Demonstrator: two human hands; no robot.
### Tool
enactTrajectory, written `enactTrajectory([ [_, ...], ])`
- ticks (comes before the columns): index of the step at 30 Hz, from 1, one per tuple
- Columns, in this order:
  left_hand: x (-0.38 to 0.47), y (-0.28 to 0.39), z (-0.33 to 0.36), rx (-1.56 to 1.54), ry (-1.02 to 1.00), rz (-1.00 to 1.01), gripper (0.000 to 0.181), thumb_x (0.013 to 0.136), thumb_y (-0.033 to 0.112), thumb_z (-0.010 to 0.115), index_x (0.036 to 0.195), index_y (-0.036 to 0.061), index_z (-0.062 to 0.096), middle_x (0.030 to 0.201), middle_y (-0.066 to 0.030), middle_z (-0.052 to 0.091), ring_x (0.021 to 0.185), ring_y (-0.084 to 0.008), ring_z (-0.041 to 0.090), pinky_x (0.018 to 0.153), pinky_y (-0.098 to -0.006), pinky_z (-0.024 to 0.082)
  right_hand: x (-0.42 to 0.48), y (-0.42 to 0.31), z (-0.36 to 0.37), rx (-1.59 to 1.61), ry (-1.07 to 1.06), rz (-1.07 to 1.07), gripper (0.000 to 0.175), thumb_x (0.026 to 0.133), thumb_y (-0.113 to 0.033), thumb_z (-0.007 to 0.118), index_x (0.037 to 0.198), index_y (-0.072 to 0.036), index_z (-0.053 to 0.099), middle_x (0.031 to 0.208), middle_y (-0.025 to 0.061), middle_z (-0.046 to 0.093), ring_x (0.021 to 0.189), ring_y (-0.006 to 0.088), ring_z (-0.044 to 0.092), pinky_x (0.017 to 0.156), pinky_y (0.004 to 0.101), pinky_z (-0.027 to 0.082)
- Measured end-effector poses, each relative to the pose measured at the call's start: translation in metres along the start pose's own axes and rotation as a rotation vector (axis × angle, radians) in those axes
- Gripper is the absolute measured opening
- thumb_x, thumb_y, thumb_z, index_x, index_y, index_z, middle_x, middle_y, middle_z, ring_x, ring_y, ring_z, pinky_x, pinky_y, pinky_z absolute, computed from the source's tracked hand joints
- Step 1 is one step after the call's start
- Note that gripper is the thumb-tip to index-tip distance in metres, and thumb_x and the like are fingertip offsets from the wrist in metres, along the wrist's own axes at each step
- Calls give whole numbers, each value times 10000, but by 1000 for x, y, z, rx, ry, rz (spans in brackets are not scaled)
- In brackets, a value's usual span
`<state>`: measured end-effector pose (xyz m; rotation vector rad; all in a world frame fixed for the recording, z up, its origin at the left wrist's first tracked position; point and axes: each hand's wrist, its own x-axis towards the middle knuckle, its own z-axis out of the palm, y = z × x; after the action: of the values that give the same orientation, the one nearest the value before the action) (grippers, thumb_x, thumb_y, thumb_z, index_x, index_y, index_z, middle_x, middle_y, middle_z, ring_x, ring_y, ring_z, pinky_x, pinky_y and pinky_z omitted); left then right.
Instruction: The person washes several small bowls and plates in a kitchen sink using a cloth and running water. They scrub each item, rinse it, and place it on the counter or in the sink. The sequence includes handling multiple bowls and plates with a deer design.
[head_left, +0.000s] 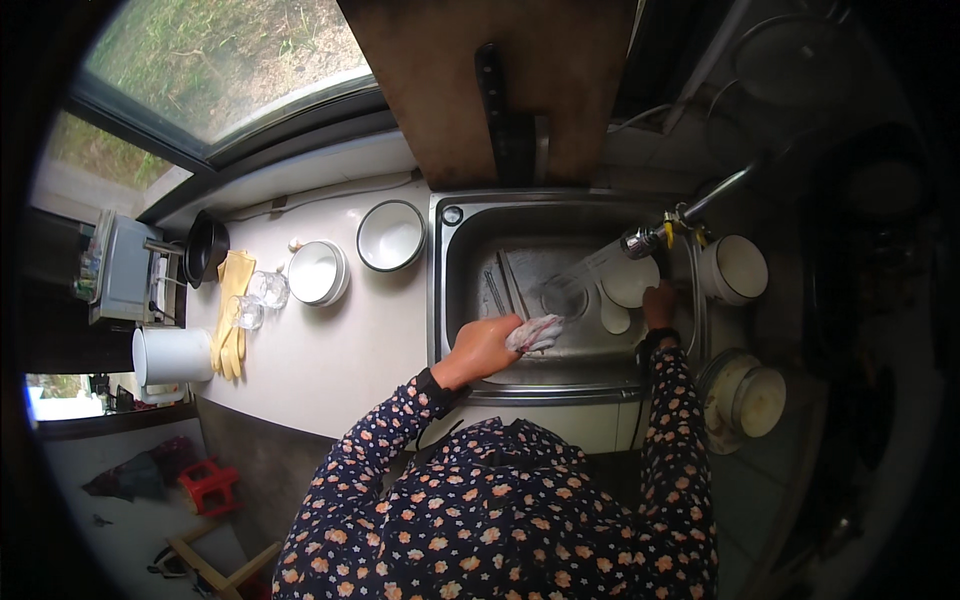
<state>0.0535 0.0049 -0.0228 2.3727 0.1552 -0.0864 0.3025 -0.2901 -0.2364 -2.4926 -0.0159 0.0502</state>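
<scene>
My left hand (484, 349) grips a crumpled, wet-looking cloth (535, 334) over the near part of the stainless steel sink (487, 225). At the sink's right side, my right hand (659, 304) is at the rim of a white bowl (630, 281); its fingers are in shade, so whether it grips the rim is unclear. Water runs from the faucet (640, 244) toward the drain (566, 296). Near the bowl lies a white spoon (615, 316). Chopsticks (511, 283) lie on the sink's floor at the left.
Left counter: a bowl (391, 235), stacked white bowls (318, 272), glasses (268, 289), yellow rubber gloves (235, 274) and a black pan (206, 249). More bowls (741, 268) and a stack of dishes (757, 401) stand right of the sink. A cleaver (491, 97) rests before a wooden board (427, 75) behind it.
</scene>
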Motion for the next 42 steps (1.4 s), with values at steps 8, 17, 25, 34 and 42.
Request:
enactTrajectory([
  [8,-9,0,1,-22,33,-21,212,777,278,665,883,103,610,783,-156,638,754,-382,608,627,-453,472,-4,-5,1,-278,-214,-21,233,815,-158,535,823,62,613,862,290,611,826,441,591,722,480,490],
  [17,-11,-3,10,-64,24,-44,214,739,221,712,877,88,617,783,-157,630,738,-371,608,619,-417,472,-32,-63,-2,352,-492,371,110,827,-67,546,840,42,539,663,163,582,491,240,568,449,364,453],
  [25,-14,-6,16,-41,-1,-29,248,763,300,683,938,137,618,791,-154,648,760,-374,620,636,-451,487,-47,-83,1,335,-728,316,104,798,-48,552,809,49,587,587,126,598,459,206,594,383,327,434],
  [34,-16,-9,18,-36,-24,-61,264,756,308,689,944,141,610,790,-159,649,767,-379,618,637,-462,482,-50,-86,5,195,-771,243,154,826,-75,530,853,70,572,584,127,604,468,213,604,389,329,444],
  [42,-20,-8,17,-72,-24,-97,259,757,304,689,939,136,612,796,-166,647,777,-389,613,648,-469,479,-57,-89,15,327,-689,277,262,877,-101,510,1037,105,494,637,156,613,434,232,593,363,335,442],
])
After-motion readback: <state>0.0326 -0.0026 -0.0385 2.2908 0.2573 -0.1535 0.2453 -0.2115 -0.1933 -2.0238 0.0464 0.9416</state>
